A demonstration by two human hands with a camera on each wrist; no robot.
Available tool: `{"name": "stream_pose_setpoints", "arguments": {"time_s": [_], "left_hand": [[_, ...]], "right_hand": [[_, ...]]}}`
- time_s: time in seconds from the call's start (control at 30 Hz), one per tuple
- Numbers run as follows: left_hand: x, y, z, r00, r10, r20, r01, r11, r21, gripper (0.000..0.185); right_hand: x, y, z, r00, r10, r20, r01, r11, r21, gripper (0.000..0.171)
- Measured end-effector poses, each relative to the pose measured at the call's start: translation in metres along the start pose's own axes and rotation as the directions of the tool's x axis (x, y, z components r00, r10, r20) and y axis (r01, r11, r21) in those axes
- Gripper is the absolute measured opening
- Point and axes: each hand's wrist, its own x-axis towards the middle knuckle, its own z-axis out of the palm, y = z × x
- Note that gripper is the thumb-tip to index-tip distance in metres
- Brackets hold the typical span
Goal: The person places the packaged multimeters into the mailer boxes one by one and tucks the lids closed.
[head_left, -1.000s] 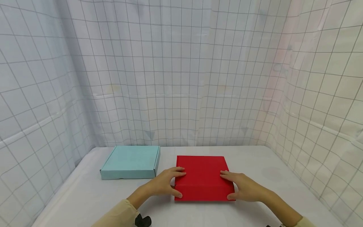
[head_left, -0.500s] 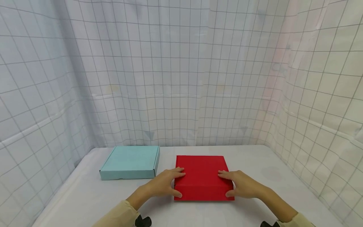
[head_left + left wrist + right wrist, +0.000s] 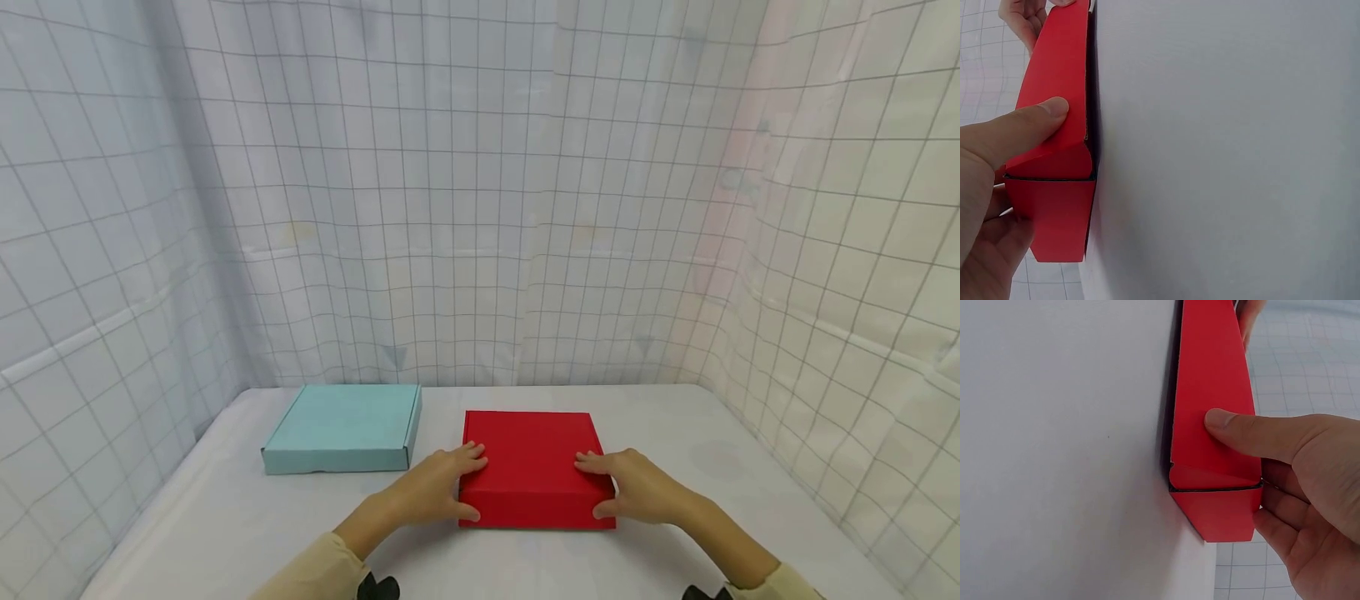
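Observation:
A flat red cardboard box (image 3: 528, 450) with its lid down rests on the white table, front face toward me. My left hand (image 3: 438, 483) holds its left front corner. In the left wrist view the left thumb (image 3: 1054, 107) lies on the front face, with the other fingers at the box's side and top. My right hand (image 3: 645, 487) grips the right front corner the same way, its thumb (image 3: 1219, 419) on the front face in the right wrist view. A dark thin gap runs along the box's bottom front edge and side seams.
A closed light teal box (image 3: 345, 425) lies to the left of the red one, farther back. White cloth (image 3: 660, 417) covers the table. Grid-patterned white curtains (image 3: 480, 208) hang behind it and on both sides.
My right hand and the red box's right front corner have shifted slightly left. The left hand keeps its place on the box; the teal box has stayed put.

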Motion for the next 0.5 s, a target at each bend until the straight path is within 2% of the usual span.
{"name": "stream_pose_setpoints", "arguments": {"time_s": [0.3,0.5], "left_hand": [[0.0010,0.0063,-0.0026,0.999,0.027,0.031,-0.030,0.995,0.100,0.075],[0.0008,0.0090,-0.0036,0.999,0.014,0.035,-0.017,0.995,0.100,0.075]], "right_hand": [[0.0013,0.0035,0.0038,1.000,0.018,-0.008,-0.018,1.000,-0.002,0.067],[0.0020,0.0042,0.0037,1.000,0.020,-0.017,-0.020,1.000,-0.012,0.067]]}}
